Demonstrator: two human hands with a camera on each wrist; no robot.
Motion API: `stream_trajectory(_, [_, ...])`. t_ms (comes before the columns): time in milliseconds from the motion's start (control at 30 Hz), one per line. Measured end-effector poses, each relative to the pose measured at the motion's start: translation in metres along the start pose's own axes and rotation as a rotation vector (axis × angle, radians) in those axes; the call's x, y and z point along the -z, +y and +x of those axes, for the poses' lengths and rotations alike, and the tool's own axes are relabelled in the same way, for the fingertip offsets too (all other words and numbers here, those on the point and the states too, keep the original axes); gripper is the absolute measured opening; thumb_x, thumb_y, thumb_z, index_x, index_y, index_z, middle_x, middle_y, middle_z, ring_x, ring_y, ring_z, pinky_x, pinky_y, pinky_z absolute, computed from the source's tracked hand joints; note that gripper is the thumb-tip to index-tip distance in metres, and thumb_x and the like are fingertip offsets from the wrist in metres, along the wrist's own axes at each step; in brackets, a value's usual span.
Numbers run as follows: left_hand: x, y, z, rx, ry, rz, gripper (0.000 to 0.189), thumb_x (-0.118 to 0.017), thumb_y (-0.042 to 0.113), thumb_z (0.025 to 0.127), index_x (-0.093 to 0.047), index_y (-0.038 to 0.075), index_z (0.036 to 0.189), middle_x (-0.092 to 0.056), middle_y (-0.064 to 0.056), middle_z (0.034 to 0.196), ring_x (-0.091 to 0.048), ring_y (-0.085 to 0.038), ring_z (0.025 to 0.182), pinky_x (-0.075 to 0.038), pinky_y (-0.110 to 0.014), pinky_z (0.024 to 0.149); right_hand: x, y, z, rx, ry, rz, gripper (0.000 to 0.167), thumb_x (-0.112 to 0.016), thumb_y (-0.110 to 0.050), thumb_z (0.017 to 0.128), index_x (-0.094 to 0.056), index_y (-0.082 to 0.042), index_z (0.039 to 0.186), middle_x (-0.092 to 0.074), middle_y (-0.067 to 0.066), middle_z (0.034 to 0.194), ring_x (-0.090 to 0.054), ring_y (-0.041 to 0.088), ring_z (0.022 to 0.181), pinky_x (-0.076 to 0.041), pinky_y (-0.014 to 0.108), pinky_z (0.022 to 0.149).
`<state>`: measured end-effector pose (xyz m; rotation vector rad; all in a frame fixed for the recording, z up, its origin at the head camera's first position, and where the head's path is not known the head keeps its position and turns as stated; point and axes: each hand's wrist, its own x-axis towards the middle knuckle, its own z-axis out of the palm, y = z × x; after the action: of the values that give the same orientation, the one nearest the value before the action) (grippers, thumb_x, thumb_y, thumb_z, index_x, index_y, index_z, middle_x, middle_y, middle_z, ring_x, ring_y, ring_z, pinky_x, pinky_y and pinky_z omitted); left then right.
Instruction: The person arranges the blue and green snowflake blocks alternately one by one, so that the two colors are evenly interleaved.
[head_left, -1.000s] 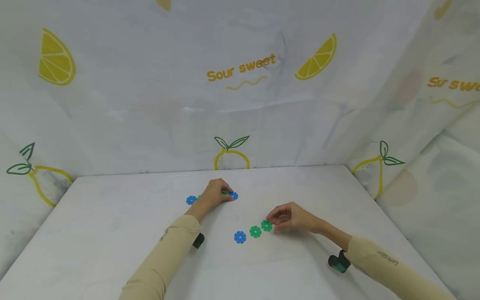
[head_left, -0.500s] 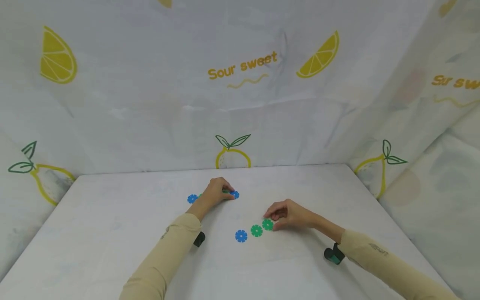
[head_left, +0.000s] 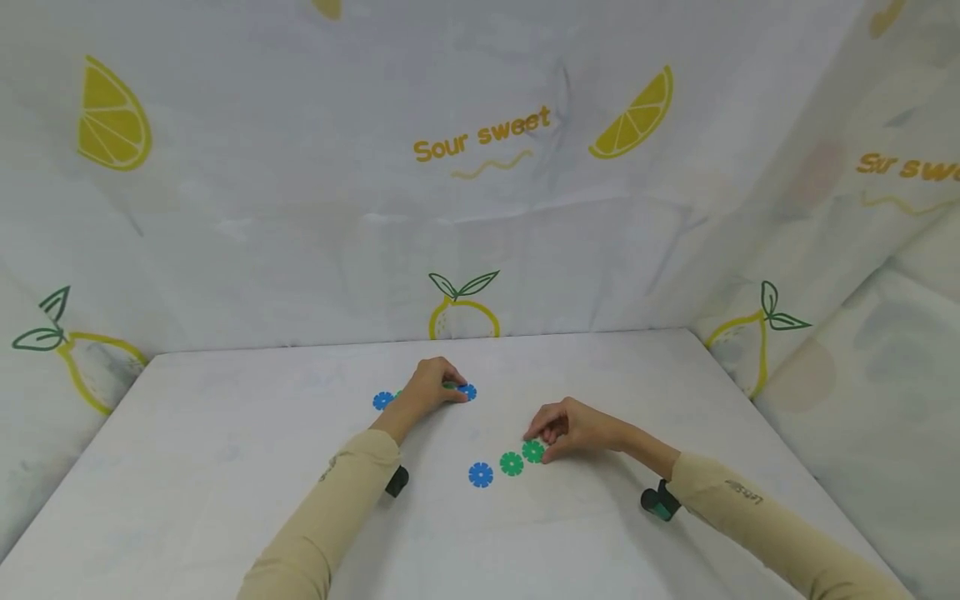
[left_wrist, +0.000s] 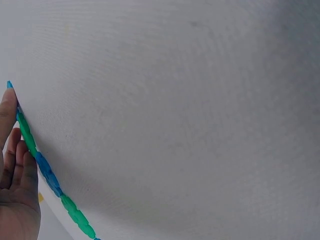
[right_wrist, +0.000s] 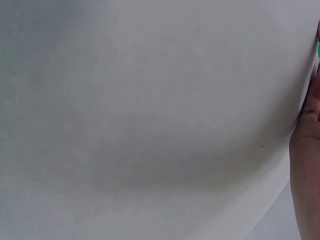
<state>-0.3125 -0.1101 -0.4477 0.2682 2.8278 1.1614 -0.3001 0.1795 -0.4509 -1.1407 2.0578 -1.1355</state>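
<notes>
Fingers of the left hand (head_left: 429, 385) pinch a row of blue and green notched plastic discs (left_wrist: 48, 174), apparently joined; on the white table (head_left: 187, 483), the right hand (head_left: 577, 427) pinches a green disc (head_left: 533, 452) near a second green disc (head_left: 512, 464) and a blue disc (head_left: 481, 475), seemingly left to add.

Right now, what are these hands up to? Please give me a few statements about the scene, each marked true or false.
1. The left hand touches a blue disc at the right end of the far row. True.
2. The disc nearest to the right hand is blue. False: it is a green disc.
3. Of the three nearer discs, the leftmost disc is blue. True.
4. Both sleeves are black. False: they are beige.
5. The backdrop bears the words "Sour sweet". True.
</notes>
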Motion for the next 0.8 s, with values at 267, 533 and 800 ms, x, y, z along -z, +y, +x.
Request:
stream_trajectory(267, [0.001, 0.004, -0.002, 0.017, 0.005, 0.005, 0.019, -0.080, 0.010, 0.077, -0.074, 0.003, 0.094, -0.065, -0.006, 0.098, -0.058, -0.022, 0.096, -0.049, -0.037, 0.091, 0.000, 0.001, -0.002, -0.007, 0.005, -0.019, 0.029, -0.077, -0.008, 0.079, -0.072, -0.001, 0.106, -0.062, 0.008, 0.098, -0.050, 0.009, 0.081, -0.048, 0.016, 0.069])
stream_trajectory(533, [-0.001, 0.003, -0.002, 0.005, 0.014, 0.011, 0.019, -0.080, 0.010, 0.077, -0.074, 0.003, 0.093, -0.065, -0.006, 0.098, -0.059, -0.022, 0.097, -0.049, -0.037, 0.091, -0.004, -0.002, -0.006, -0.048, 0.078, 0.002, 0.027, -0.077, -0.006, 0.080, -0.071, -0.002, 0.106, -0.062, 0.008, 0.098, -0.052, 0.010, 0.081, -0.049, 0.017, 0.070])
stream_trajectory(800, [0.001, 0.005, -0.003, -0.010, 0.009, 0.014, 0.020, -0.080, 0.009, 0.076, -0.074, 0.003, 0.094, -0.065, -0.007, 0.098, -0.060, -0.023, 0.098, -0.049, -0.037, 0.091, -0.006, -0.011, -0.004, -0.112, 0.200, 0.047, 0.030, -0.075, -0.003, 0.081, -0.068, 0.001, 0.109, -0.067, 0.010, 0.101, -0.059, 0.016, 0.083, -0.053, 0.021, 0.076])
